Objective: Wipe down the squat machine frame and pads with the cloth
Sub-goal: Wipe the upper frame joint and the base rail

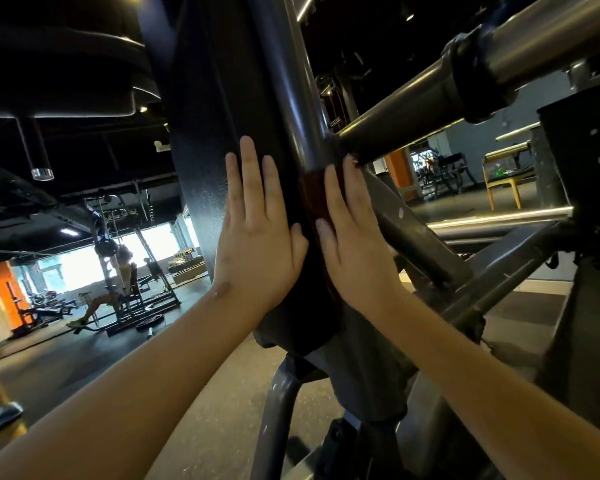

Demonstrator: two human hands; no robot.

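Note:
A tall black pad (pixel 208 133) of the squat machine stands upright in the middle of the view. My left hand (pixel 257 237) lies flat on the pad's side with straight fingers. Right beside it, my right hand (pixel 354 251) presses a dark reddish-brown cloth (pixel 314 199) against the grey frame tube (pixel 291 98) behind the pad, fingers straight. Most of the cloth is hidden under that hand. A thick steel bar (pixel 413 116) with a black collar branches off the frame to the upper right.
Grey frame struts (pixel 499 282) cross at the lower right and a curved grey leg (pixel 274 410) stands below the pad. A person sits on a machine (pixel 118 289) at the far left. A yellow chair (pixel 503 178) stands at the far right.

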